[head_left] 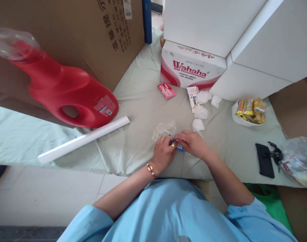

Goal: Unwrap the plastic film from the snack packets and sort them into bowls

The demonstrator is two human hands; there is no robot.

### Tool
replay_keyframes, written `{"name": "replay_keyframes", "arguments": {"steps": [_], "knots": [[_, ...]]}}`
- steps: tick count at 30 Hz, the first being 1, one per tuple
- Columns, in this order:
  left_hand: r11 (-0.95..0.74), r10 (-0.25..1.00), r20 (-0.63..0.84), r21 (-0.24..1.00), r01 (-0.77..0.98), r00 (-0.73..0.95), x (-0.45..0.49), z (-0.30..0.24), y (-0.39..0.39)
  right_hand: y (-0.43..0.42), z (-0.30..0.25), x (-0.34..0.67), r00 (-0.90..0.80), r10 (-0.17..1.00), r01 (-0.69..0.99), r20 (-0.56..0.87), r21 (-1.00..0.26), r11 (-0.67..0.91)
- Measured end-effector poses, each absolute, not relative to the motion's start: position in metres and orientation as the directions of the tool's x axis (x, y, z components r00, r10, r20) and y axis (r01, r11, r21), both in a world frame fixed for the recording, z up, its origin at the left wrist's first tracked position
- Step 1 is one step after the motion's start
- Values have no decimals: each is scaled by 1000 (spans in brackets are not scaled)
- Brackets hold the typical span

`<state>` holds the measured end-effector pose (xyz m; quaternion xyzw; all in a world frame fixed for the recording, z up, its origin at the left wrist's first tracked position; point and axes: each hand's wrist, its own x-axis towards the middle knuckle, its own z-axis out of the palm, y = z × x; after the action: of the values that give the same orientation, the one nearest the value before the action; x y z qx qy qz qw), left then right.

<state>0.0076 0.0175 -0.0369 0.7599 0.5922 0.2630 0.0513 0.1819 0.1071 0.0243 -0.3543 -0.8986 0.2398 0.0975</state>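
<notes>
Nearest the camera, a light blue shirt [168,208] fills the bottom of the frame, with both forearms reaching up to the middle of it.

At the upper left a red jug [67,90] lies on its side on the cloth-covered bench [133,148], against a cardboard box [67,27]. Just below it a white tube [84,139] lies aslant, its lower end close to the bench's front edge. A nudge from an elbow could roll the tube off to the floor.

At centre the left hand [163,154] and right hand [192,143] meet. Each grip is pressed together, pinching a small blue packet [178,146] between the fingertips, low over the bench near its front edge. The packet is tiny and mostly hidden, so a hard tug could tear it unevenly or flick its contents off the edge. A crumpled clear wrapper [163,129] touches the left knuckles and could be swept away by them.

Above and to the right lie a pink packet [166,90], a Wahaha carton [191,67] and white wrapped lumps [201,112], near enough for the right wrist to scatter.

At the right, a white bowl [237,117] is heaped with yellow snacks [251,109], which could spill if bumped. A black phone [264,159] sits at the front edge beside keys [275,154] and a plastic bag [298,161], where the right elbow could knock it off.
</notes>
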Motion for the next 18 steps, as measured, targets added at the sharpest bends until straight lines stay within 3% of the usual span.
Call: {"name": "replay_keyframes", "arguments": {"steps": [6, 9, 14, 18], "knots": [[-116, 946, 287, 730, 673, -148, -1, -55, 13, 69, -7, 185, -743, 669, 616, -9, -399, 679], [-76, 941, 246, 822, 564, -232, -17, -48, 17, 66, -11, 183, -738, 675, 638, -18, -343, 689], [-12, 874, 306, 791, 612, -377, -36, -12, 48, 65, -9, 173, -749, 662, 641, -41, -299, 707], [-24, 947, 264, 620, 784, -181, -40, -1, 74, 63, -9, 170, -733, 676, 653, -71, -350, 671]]}}
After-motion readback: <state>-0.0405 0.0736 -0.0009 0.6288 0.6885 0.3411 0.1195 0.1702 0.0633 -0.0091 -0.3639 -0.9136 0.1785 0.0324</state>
